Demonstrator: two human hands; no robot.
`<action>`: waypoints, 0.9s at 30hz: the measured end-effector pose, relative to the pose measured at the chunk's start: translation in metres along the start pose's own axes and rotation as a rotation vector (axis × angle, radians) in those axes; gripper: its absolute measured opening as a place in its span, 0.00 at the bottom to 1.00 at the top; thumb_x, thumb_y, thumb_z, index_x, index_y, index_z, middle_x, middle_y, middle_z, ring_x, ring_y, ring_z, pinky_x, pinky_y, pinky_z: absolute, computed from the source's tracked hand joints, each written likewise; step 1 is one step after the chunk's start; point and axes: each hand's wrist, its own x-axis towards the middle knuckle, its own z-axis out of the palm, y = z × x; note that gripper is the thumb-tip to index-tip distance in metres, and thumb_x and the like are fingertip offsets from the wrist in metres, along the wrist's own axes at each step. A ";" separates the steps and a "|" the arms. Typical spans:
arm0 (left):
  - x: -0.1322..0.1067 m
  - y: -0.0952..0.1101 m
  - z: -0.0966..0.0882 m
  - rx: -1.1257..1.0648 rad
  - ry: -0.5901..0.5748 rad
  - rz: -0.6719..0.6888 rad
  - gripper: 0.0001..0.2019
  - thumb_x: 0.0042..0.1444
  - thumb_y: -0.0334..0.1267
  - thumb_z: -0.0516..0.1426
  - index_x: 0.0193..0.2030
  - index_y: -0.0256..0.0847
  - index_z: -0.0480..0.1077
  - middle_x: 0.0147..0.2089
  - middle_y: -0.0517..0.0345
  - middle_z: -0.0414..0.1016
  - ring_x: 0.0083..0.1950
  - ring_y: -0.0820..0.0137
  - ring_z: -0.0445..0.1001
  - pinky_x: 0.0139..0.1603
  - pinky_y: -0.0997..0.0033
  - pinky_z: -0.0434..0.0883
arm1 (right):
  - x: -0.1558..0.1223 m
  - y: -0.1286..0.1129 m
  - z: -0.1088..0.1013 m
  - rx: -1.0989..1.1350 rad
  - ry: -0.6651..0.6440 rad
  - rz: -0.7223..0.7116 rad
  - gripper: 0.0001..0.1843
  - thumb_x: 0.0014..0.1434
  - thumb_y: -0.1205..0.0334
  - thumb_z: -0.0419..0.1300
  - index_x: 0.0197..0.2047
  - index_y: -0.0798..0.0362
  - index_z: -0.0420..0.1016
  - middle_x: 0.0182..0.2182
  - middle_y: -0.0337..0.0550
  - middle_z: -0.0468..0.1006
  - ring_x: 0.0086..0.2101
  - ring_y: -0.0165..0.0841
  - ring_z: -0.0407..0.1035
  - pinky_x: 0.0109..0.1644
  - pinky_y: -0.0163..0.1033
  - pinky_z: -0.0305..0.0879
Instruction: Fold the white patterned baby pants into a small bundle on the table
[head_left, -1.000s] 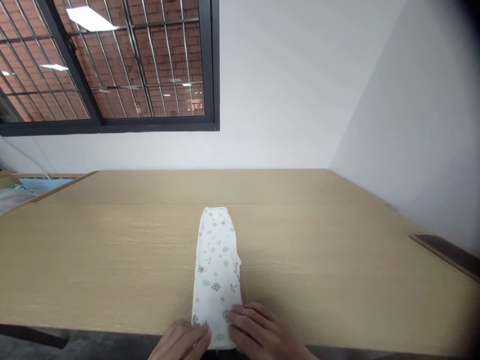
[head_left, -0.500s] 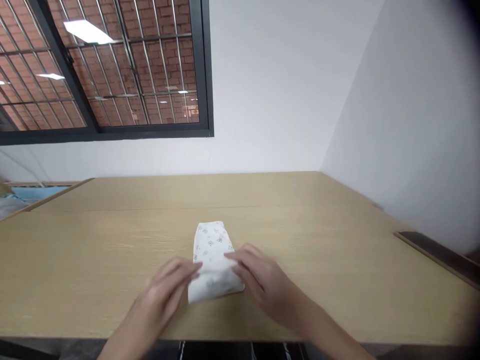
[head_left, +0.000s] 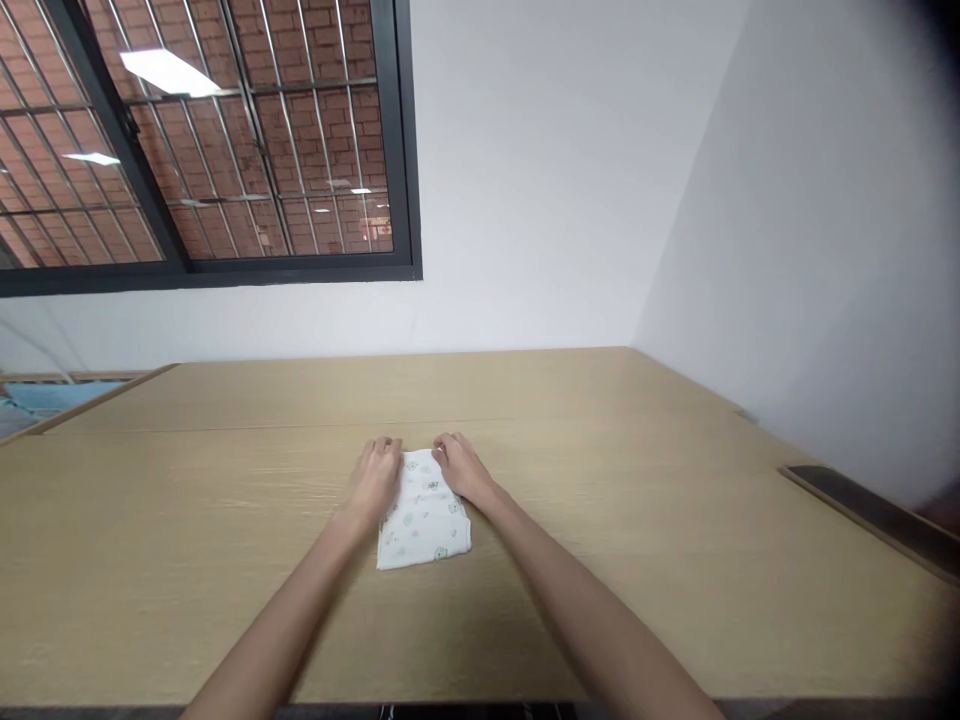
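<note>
A white cloth (head_left: 424,525) with small printed figures in green and dark tones lies folded on the wooden table, in the middle of the head view. At its far left corner is my left hand (head_left: 379,475), fingers curled down around the edge. My right hand (head_left: 459,465) holds the far right corner, its fingers bent inward over the fabric. Both fingertips are partly hidden. Between my forearms, the near edge of the cloth rests flat on the tabletop.
The pale wooden table (head_left: 225,560) reaches back to a white wall (head_left: 525,200). A dark recessed strip (head_left: 870,510) runs along its right side. Beyond the raised left edge lies light-blue material (head_left: 60,397). A barred window (head_left: 247,150) is at upper left.
Both hands have moved forward from the near part of the cloth to its far corners. The near part is now folded over, and the cloth looks shorter.
</note>
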 end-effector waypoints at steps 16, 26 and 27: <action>-0.165 0.060 0.061 0.304 0.275 0.116 0.23 0.60 0.48 0.57 0.57 0.36 0.72 0.56 0.37 0.76 0.57 0.44 0.72 0.59 0.41 0.66 | -0.070 -0.052 0.005 0.061 -0.592 -0.699 0.29 0.75 0.48 0.44 0.72 0.50 0.58 0.71 0.45 0.58 0.71 0.35 0.45 0.74 0.46 0.38; -0.162 0.061 0.056 0.329 0.265 0.119 0.30 0.61 0.43 0.56 0.69 0.38 0.61 0.68 0.34 0.64 0.68 0.42 0.64 0.59 0.43 0.68 | 0.000 -0.006 0.023 -0.187 -0.430 -0.582 0.34 0.73 0.41 0.40 0.75 0.48 0.49 0.74 0.44 0.46 0.72 0.39 0.39 0.75 0.52 0.35; -0.162 0.061 0.056 0.329 0.264 0.121 0.30 0.61 0.43 0.56 0.69 0.37 0.61 0.69 0.34 0.64 0.68 0.42 0.64 0.59 0.43 0.68 | 0.005 -0.004 0.024 -0.189 -0.416 -0.569 0.34 0.73 0.41 0.39 0.75 0.48 0.49 0.74 0.43 0.45 0.72 0.39 0.39 0.75 0.53 0.34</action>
